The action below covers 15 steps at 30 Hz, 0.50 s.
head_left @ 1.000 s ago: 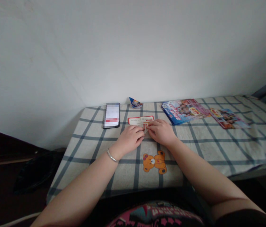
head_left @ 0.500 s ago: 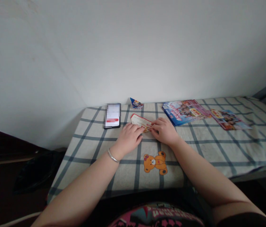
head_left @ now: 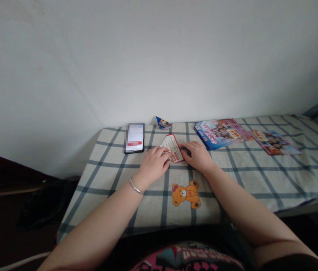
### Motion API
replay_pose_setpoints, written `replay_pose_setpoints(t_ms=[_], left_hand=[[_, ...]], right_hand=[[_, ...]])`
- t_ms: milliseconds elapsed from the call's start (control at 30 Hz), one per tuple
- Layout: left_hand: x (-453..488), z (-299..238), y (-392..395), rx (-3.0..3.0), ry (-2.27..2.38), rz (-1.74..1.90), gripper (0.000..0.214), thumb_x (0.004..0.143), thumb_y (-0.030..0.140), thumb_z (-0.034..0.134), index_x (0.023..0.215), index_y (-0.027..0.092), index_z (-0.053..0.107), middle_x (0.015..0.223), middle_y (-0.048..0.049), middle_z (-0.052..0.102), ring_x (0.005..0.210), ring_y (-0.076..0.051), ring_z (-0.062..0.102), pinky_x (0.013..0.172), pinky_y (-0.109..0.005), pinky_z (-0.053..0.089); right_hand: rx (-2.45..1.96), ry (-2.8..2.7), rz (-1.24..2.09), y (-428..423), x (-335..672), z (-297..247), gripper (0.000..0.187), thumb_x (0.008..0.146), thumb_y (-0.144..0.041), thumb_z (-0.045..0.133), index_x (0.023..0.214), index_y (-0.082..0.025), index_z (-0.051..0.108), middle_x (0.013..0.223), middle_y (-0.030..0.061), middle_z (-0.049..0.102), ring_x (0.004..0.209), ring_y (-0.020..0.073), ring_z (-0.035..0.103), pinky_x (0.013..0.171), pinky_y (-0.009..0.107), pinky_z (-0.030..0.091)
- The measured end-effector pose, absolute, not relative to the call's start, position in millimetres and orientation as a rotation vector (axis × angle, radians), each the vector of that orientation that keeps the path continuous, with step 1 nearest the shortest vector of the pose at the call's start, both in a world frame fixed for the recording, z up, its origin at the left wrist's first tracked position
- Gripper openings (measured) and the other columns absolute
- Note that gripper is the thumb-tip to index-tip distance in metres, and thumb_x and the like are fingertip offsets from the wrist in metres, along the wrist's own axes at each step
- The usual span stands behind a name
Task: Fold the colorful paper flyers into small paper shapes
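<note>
A small white paper slip with a red border [head_left: 172, 146] lies tilted on the checked cloth [head_left: 232, 173], between my two hands. My left hand [head_left: 154, 163], with a silver bracelet at the wrist, rests with curled fingers pressing the slip's left lower edge. My right hand [head_left: 197, 156] lies just right of the slip, its fingertips at the slip's right edge. Both hands are down on the cloth.
A phone [head_left: 134, 137] with a lit screen lies left of the slip. A small folded paper shape [head_left: 162, 123] sits by the wall. A blue leaflet stack [head_left: 218, 133] and a second leaflet [head_left: 274, 142] lie to the right. A bear print [head_left: 186, 194] marks the cloth.
The slip has been turned clockwise from lying level to standing on a slant. My hands stayed close together and shifted only slightly.
</note>
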<state>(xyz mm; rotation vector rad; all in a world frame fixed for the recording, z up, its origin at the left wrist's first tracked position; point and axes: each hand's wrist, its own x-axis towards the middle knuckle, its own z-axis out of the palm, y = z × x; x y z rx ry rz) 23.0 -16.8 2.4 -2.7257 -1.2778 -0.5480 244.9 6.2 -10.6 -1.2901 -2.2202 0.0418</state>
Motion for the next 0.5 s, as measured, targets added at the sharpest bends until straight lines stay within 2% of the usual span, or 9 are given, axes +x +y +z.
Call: replay_pose_setpoints(t_ms=[200, 333, 500], left_hand=[[24, 5, -16, -2.752, -1.254, -0.544, 0.016, 0.091, 0.025, 0.053, 0.101, 0.019, 0.063, 0.108, -0.0070, 0.062, 0.103, -0.024, 0.054, 0.091, -0.042, 0.047], [24, 2, -17, -2.738, -1.290, -0.591, 0.020, 0.089, 0.025, 0.055, 0.107, 0.018, 0.062, 0.108, -0.0080, 0.061, 0.104, -0.024, 0.055, 0.093, -0.042, 0.048], [23, -7, -14, -2.682, -1.361, -0.680, 0.031, 0.090, 0.020, 0.052, 0.120, 0.014, 0.056, 0.122, -0.0111, 0.058, 0.114, -0.024, 0.053, 0.102, -0.042, 0.045]], right_hand=[[-1.159, -2.259, 0.174, 1, 242, -5, 0.031, 0.084, -0.020, 0.057, 0.113, -0.017, 0.065, 0.104, 0.0093, 0.072, 0.099, 0.0236, 0.063, 0.092, 0.039, 0.049], [-1.047, -2.285, 0.323, -2, 242, 0, 0.029, 0.084, -0.018, 0.055, 0.110, -0.019, 0.067, 0.101, 0.0060, 0.073, 0.097, 0.0213, 0.064, 0.092, 0.038, 0.048], [-0.994, -2.305, 0.353, -1, 241, 0, 0.026, 0.085, -0.016, 0.054, 0.107, -0.020, 0.068, 0.095, 0.0048, 0.073, 0.092, 0.0197, 0.065, 0.088, 0.037, 0.049]])
